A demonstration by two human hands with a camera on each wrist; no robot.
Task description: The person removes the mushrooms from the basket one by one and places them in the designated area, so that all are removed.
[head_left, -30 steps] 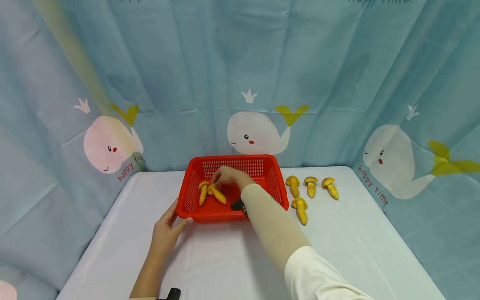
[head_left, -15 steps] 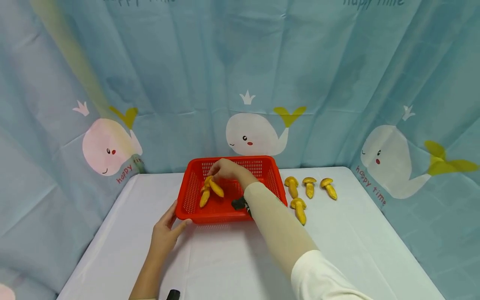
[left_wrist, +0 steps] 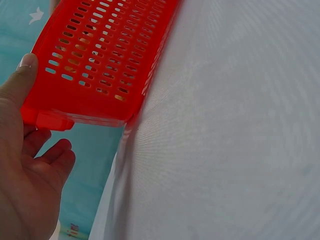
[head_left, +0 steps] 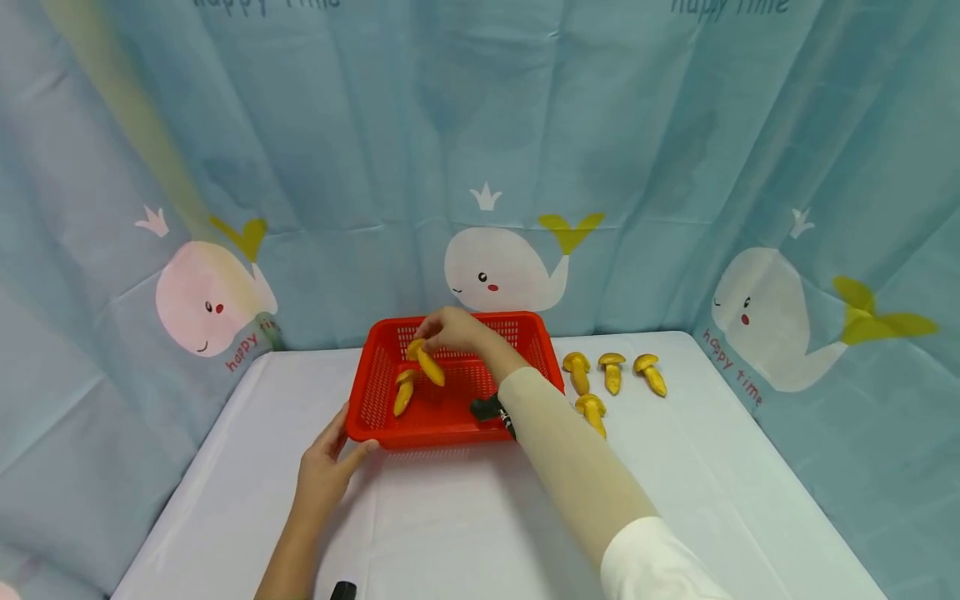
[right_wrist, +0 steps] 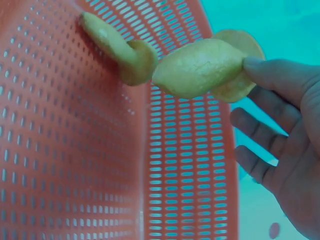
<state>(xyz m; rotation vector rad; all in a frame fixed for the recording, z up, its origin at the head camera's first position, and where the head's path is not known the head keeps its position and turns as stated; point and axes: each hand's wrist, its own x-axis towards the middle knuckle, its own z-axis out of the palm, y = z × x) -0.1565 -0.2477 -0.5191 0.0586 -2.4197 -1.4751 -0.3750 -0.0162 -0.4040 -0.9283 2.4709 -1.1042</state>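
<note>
My right hand (head_left: 454, 330) pinches a yellow toy mushroom (head_left: 431, 367) at its cap, thumb against fingers, lifted above the left part of a red plastic basket (head_left: 442, 437). The right wrist view shows the held mushroom's stem pointing away from the hand, over the basket. A second yellow mushroom (head_left: 403, 395) lies inside the basket on the left. With thumb and fingers on either side of the rim, my left hand (head_left: 321, 471) grips the basket's near left corner; in the left wrist view, the thumb (left_wrist: 25, 75) presses the rim and the fingertips curl beneath it.
Several more yellow mushrooms lie on the white table (head_left: 450, 517) right of the basket, three in a back row with one mushroom (head_left: 591, 412) in front. A blue curtain (head_left: 360, 167) with whale prints hangs behind and along both sides.
My right hand has risen from the basket floor, lifting one mushroom off the other, which stays behind. The left hand keeps its grip on the corner. The head view has shifted slightly.
</note>
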